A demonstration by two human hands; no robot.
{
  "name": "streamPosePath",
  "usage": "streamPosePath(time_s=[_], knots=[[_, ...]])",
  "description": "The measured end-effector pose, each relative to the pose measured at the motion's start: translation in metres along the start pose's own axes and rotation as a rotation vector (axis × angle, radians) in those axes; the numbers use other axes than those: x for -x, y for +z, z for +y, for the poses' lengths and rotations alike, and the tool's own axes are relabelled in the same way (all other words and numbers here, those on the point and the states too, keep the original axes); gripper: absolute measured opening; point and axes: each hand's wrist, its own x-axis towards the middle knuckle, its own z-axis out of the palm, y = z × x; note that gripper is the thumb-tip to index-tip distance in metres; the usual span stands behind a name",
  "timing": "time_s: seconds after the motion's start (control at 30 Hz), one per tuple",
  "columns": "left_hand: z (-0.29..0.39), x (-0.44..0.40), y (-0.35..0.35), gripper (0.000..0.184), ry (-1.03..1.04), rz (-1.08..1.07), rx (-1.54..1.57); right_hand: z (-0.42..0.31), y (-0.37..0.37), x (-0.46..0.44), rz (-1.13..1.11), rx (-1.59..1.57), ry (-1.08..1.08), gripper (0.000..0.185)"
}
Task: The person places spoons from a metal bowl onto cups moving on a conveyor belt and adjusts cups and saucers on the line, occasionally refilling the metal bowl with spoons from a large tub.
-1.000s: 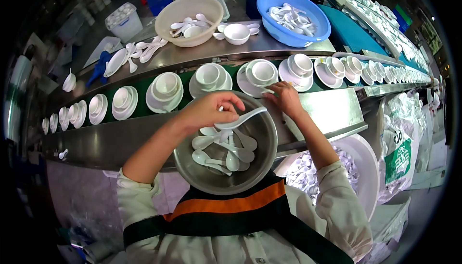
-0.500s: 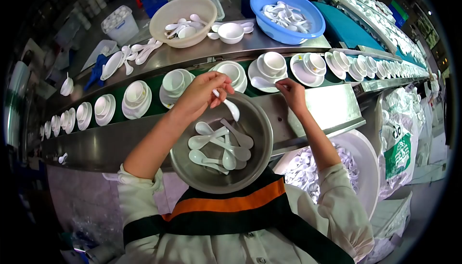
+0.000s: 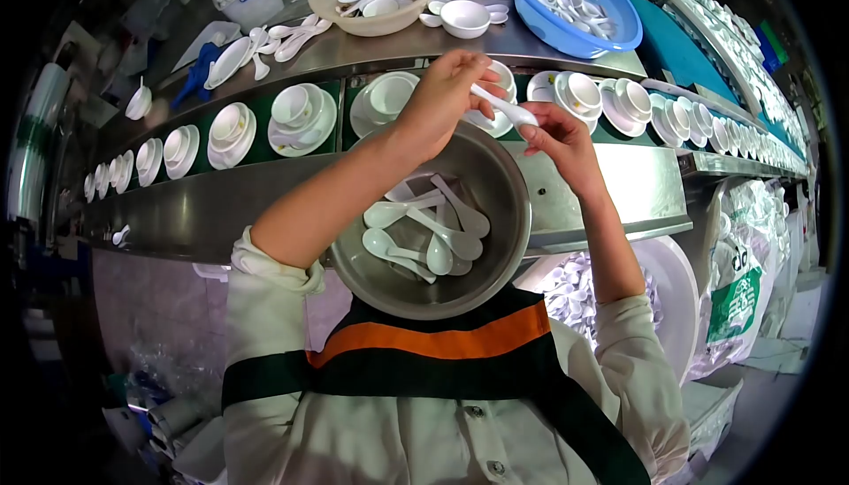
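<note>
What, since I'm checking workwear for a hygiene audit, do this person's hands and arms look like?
The left hand and right hand are bare, without gloves. The left sleeve and right sleeve are loose, creased and off-white, ending near the elbows; the left one is rolled up. No watch or bracelet shows.

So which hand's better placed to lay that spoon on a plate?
Probably the right hand: its fingers, beside a plate, meet the soup spoon's bowl end; the left hand holds the handle.
</note>
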Motion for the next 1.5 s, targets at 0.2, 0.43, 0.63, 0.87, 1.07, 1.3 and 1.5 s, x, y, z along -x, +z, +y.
streamPosePath(time_s=[0.2,0.43,0.63,0.87,1.07,1.3,1.5], knots=[[0.004,0.047,-0.033,0.032,-0.033,-0.149,-1.145,0.057,-0.041,-0.001,0.399,0.924,-0.137,0.027],[-0.040,0.087,-0.074,0.032,-0.122,-0.626,-1.843,0.097,-0.034,-0.022,0.228,1.213,-0.220,0.024],[0.016,0.074,-0.068,0.028,-0.366,-0.646,-1.414,-0.002,0.009,0.010,0.001,0.480,-0.145,0.031],[0.016,0.035,-0.023,0.035,-0.125,-0.059,-0.507,-0.028,0.058,0.024,-0.149,0.163,-0.038,0.039],[0.008,0.017,-0.009,0.038,-0.295,-0.009,-0.519,-0.015,0.038,0.010,0.056,-0.015,0.107,0.023],[-0.002,0.011,-0.020,0.031,-0.187,0.137,-0.326,0.082,-0.045,-0.034,0.271,0.979,0.228,0.021],[-0.003,-0.005,-0.014,0.032,-0.175,0.174,-0.298,0.065,-0.030,-0.037,0.291,0.913,0.230,0.038]])
